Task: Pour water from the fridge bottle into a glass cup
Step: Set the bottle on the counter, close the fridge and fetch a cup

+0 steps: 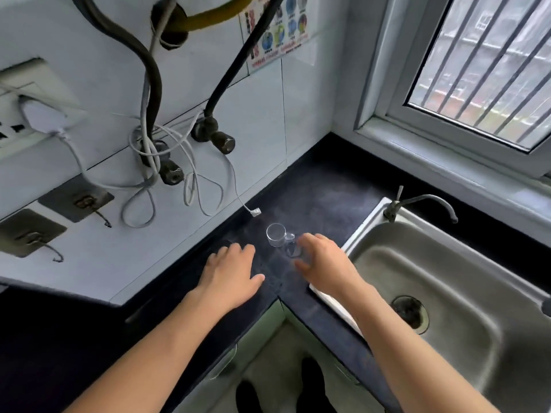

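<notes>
Cup (276,234) sits upright on the worktop (325,201), handle toward the right hand (323,259), which is nearer. Left hand (232,268) flat, both relaxed, holding nothing. No bottle visible.

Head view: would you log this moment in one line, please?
glass cup upright on counter | right hand open beside it | left hand open | bottle unseen
</notes>
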Available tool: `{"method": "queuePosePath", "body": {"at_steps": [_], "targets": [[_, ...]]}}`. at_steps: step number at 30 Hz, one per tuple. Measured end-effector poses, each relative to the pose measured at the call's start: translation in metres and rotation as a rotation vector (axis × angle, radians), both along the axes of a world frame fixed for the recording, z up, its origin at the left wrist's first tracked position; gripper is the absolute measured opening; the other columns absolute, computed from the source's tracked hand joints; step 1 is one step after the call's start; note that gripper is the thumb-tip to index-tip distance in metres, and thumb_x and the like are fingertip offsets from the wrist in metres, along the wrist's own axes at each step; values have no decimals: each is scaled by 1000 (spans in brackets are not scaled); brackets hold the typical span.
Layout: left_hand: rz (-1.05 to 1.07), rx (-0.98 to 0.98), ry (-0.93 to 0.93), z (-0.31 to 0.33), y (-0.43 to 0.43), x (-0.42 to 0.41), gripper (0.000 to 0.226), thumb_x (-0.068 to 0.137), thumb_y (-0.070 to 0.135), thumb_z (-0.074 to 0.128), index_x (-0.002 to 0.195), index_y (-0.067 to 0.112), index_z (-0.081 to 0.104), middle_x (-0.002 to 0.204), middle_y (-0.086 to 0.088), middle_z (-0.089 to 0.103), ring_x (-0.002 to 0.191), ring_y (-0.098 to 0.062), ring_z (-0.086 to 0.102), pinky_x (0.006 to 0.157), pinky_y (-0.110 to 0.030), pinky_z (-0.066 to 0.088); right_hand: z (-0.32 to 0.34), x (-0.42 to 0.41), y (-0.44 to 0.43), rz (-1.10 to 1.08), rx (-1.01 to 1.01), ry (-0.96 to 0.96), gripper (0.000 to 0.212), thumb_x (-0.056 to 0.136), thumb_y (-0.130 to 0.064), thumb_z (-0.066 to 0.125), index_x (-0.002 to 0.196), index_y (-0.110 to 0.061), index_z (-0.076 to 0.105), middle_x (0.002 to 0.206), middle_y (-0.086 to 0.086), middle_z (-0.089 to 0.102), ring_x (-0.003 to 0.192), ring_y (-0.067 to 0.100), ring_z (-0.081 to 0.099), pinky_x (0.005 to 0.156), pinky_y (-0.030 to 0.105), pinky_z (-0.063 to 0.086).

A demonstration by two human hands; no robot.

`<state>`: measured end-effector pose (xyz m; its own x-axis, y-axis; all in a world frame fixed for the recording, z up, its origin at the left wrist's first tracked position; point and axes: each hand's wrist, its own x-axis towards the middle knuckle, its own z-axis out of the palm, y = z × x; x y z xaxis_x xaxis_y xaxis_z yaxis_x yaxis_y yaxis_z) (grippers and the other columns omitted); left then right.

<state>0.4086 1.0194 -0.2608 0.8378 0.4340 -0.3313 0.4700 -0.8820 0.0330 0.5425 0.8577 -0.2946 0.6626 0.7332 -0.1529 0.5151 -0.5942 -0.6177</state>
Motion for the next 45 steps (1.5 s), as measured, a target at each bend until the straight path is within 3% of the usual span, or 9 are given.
{"method": "queuePosePath", "body": {"at_steps": [4,10,18,22,28,36,39,42,45], "targets": [[36,41,-7,-32,-5,20,42,92,51,57,119,19,50,119,-6,58,108,-29,55,91,-40,43,-51,39,20,-70,36,114,22,85,-20,64,106,-18,59,94,-1,54,85,24,55,71,28,37],[106,86,94,-65,-1,27,41,93,46,57,122,18,48,126,-9,57,116,-30,53,97,-41,41,-103,71,52,-61,-38,140,31,91,-22,64,118,-11,54,115,11,57,101,34,58,84,37,46],[162,98,139,-81,6,19,46,93,45,56,129,16,46,128,-10,56,117,-30,53,97,-42,41,-126,76,75,-25,-108,104,8,90,-16,54,91,-9,57,92,11,59,87,38,59,67,36,41],[188,69,123,-84,6,21,47,94,44,56,130,16,46,128,-10,55,117,-30,53,97,-42,41,-131,77,78,-30,-133,77,19,92,-18,54,76,-14,44,76,6,52,73,35,51,60,34,34],[368,-186,-39,-90,7,24,53,94,39,61,139,17,41,133,-7,52,121,-26,51,99,-39,46,-133,66,70,-41,-30,138,21,92,-15,57,72,-13,49,76,12,66,73,35,58,61,37,44],[636,-487,-333,-89,11,14,71,89,22,73,148,18,34,151,-3,43,133,-19,49,106,-35,46,-117,14,64,-15,135,253,13,89,-20,68,78,-16,64,60,-8,56,56,11,51,53,25,38],[679,-516,-420,-86,13,-2,70,87,16,74,146,19,38,149,2,46,131,-14,50,101,-28,47,-105,-4,67,47,158,271,12,89,-20,68,78,-17,63,56,-11,53,51,3,46,50,17,36],[747,-557,-498,-83,13,-23,56,86,11,74,134,24,48,136,8,54,123,-5,53,95,-21,48,-93,-20,73,121,158,267,12,91,-21,65,81,-14,64,63,-7,59,59,14,55,57,27,44],[823,-560,-562,-78,12,-47,49,86,10,74,127,28,53,125,16,58,113,2,55,78,-5,43,-84,-38,80,181,159,255,14,93,-22,64,82,-14,64,68,-4,63,61,16,56,57,29,44]]}}
